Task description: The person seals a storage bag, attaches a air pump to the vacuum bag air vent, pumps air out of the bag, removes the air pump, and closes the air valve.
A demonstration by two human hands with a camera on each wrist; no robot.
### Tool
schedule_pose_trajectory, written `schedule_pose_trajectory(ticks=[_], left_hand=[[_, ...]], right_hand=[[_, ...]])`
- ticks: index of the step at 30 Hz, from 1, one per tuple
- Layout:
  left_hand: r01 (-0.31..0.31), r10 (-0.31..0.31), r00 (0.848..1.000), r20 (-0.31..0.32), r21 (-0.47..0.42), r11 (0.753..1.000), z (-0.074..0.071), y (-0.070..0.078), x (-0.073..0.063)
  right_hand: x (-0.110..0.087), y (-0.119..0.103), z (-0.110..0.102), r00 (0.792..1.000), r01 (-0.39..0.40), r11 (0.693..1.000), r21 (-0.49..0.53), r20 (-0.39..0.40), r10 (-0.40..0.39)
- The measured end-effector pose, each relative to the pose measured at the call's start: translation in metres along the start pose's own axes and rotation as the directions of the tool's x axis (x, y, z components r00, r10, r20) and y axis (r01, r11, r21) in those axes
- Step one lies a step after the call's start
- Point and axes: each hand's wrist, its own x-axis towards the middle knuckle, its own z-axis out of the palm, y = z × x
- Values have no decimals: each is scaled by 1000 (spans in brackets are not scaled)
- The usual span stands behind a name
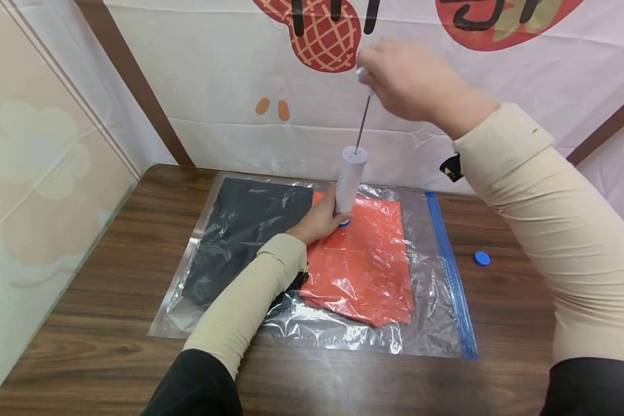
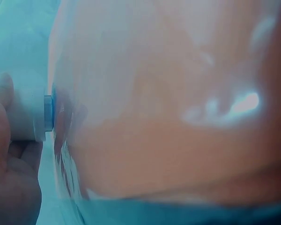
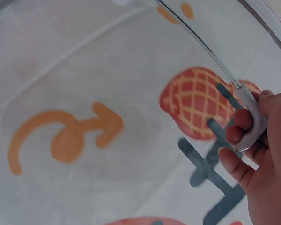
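A white hand pump (image 1: 351, 179) stands nearly upright on a clear vacuum storage bag (image 1: 427, 277), over its blue valve (image 1: 344, 223). Low on the pump barrel, my left hand (image 1: 319, 218) grips it with thumb and fingers around it. High above, my right hand (image 1: 405, 81) holds the pump's white handle (image 3: 254, 117), and the thin metal rod (image 1: 363, 124) is drawn far out of the barrel. Inside the bag lie folded dark cloth (image 1: 244, 237) and folded orange-red cloth (image 1: 361, 266). The left wrist view shows the barrel's end (image 2: 30, 112) against the valve.
A small blue round cap (image 1: 482, 258) lies on the wooden table (image 1: 509, 312), right of the bag. The bag's blue zip edge (image 1: 451, 277) runs along its right side. Behind the table hangs a printed white cloth (image 1: 213, 69), with another printed panel (image 1: 36, 173) at left.
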Motion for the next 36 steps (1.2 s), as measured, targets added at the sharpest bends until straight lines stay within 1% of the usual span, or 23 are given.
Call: schedule_pose_trajectory(ticks=[2,4,7,9,12,15,19,21,23,28,32,36], left_hand=[[3,-3,1000,1,2,1000,0,0,0],[3,-3,1000,1,5,1000,-1,0,0],[8,-8,1000,3,9,1000,-1,0,0],[14,-14,1000,5,5,1000,-1,1,-1],[19,-19,1000,5,2,1000,-1,2,-2],[26,-26,1000,5,2,1000,-2,2,-3],[31,-31,999,10,5,999,-1,0,-2],[28,-28,1000,11,4,1000,-1,-1,-1],[27,-27,1000,10,7,1000,-1,-1,0],[21,-21,1000,11,11,1000,-1,-1,0],[15,-16,1000,10,11,1000,-2,0,-1],[13,-13,1000,7,6,1000,-2,1,-1]], right_hand=[[1,1,-9,999,-26,1000,-18,-19,26],[0,3,-17,997,-37,999,-40,-62,34],[-2,5,-26,988,-37,997,-70,-151,26],[-1,7,-32,978,-20,996,-87,-207,1],[1,8,-37,969,-7,994,-107,-246,-20],[2,8,-37,966,1,994,-109,-256,-29],[-1,6,-31,974,-21,997,-68,-225,5],[-1,4,-26,981,-26,998,-49,-191,16],[-2,3,-19,990,-24,999,-40,-139,18],[-4,0,5,999,14,999,-31,-46,-15],[-7,-1,26,998,59,998,-13,-4,-59],[-10,-4,44,995,72,997,20,61,-73]])
